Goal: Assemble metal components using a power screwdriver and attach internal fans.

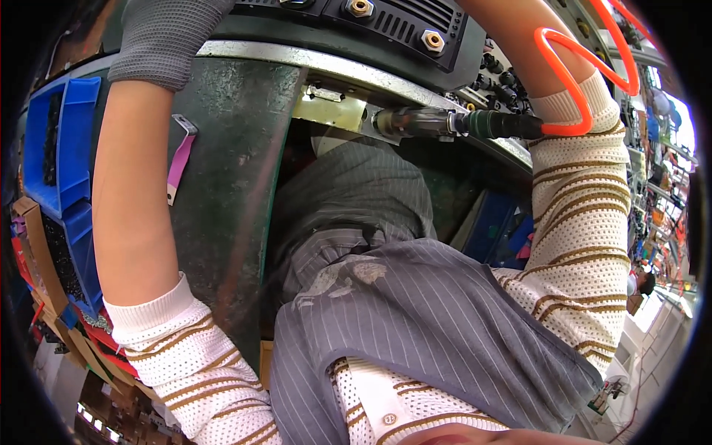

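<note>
Head view, looking steeply down. The left hand [167, 41], in a grey knit glove, sits at the upper left of the frame, resting on the metal-edged rim of the green machine table [245, 148]; its fingers run out of the top edge, so I cannot tell whether it is open or closed. The right forearm climbs the right side of the frame and leaves at the top, and that hand is out of view altogether.

Just below the table rim, upper centre, there is the pneumatic tool [452, 122]: a dark, slim cylinder lying nearly horizontal, long axis running left to right, metal nose pointing left toward a brass-coloured bracket [330, 107]. Its rear end meets the coiled orange air hose [575, 81], looping beside the right sleeve.

Blue bins [63, 148] stack at the left edge. A grey striped apron [437, 311] fills the lower centre.
</note>
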`<state>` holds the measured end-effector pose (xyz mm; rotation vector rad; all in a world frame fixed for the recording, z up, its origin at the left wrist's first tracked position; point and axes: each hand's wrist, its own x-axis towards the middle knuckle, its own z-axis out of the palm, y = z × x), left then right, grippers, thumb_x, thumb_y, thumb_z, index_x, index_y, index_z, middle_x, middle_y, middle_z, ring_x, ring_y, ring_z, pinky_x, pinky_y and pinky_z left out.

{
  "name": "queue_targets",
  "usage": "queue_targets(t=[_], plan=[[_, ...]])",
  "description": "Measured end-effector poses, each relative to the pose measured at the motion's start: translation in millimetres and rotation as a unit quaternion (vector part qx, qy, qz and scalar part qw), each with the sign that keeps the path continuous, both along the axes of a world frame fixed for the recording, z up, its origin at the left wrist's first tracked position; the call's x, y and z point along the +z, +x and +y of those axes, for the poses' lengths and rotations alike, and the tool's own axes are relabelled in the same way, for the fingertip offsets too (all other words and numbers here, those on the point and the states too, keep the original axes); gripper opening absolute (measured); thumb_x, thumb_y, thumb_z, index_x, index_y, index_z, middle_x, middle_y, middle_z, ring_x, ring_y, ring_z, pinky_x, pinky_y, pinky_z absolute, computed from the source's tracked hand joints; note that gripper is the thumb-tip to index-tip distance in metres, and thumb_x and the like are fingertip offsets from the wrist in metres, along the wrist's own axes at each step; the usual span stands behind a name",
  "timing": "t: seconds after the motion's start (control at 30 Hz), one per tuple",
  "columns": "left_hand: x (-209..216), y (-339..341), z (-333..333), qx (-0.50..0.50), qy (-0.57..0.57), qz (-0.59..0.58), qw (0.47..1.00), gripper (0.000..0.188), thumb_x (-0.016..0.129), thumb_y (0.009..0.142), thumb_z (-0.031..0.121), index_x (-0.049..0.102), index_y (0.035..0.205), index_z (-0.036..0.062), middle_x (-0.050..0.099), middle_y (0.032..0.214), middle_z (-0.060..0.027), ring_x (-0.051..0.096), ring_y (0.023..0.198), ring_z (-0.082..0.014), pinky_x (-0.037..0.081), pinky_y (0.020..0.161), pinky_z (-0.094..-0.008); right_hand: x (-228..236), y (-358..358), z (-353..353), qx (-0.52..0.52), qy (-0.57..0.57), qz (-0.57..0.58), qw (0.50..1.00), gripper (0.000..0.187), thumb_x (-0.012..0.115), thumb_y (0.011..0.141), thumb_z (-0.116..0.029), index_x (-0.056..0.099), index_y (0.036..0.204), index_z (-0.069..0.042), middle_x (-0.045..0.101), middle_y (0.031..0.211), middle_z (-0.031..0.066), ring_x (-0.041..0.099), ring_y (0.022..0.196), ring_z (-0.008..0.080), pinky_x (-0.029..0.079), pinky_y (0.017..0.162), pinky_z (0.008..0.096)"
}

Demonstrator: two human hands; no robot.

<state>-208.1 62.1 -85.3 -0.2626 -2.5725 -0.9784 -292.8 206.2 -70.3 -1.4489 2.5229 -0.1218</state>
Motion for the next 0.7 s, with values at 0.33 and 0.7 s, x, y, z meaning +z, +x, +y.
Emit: queue_targets(t=[0.33, 0.7], plan=[[3, -1, 8, 0.022, -0.025, 0.0, 0.999, 0.013, 0.064, 0.083, 0.01, 0.065, 0.086, -0.0024, 0.066, 0.073, -0.0115, 0.063, 0.069, -0.0169, 0.048, 0.065, -0.0297, 5, 1, 6, -0.044, -0.007, -0.097, 0.994, 0.032, 0.063, 0.08, -0.036, 0.07, 0.088, -0.006, 0.067, 0.082, 0.0175, 0.065, 0.081, 0.0326, 0.05, 0.076, 0.0418], [-15, 67, -75, 0.098, -0.168, 0.02, 0.981, 0.029, 0.065, 0.086, 0.025, 0.065, 0.109, 0.0072, 0.066, 0.1, -0.0113, 0.064, 0.088, -0.0233, 0.049, 0.078, -0.0316, -34, -11, 5, -0.002, -0.086, -0.007, 0.996, 0.039, 0.065, 0.079, -0.047, 0.071, 0.091, -0.011, 0.068, 0.084, 0.0159, 0.065, 0.086, 0.0329, 0.05, 0.079, 0.0416]])
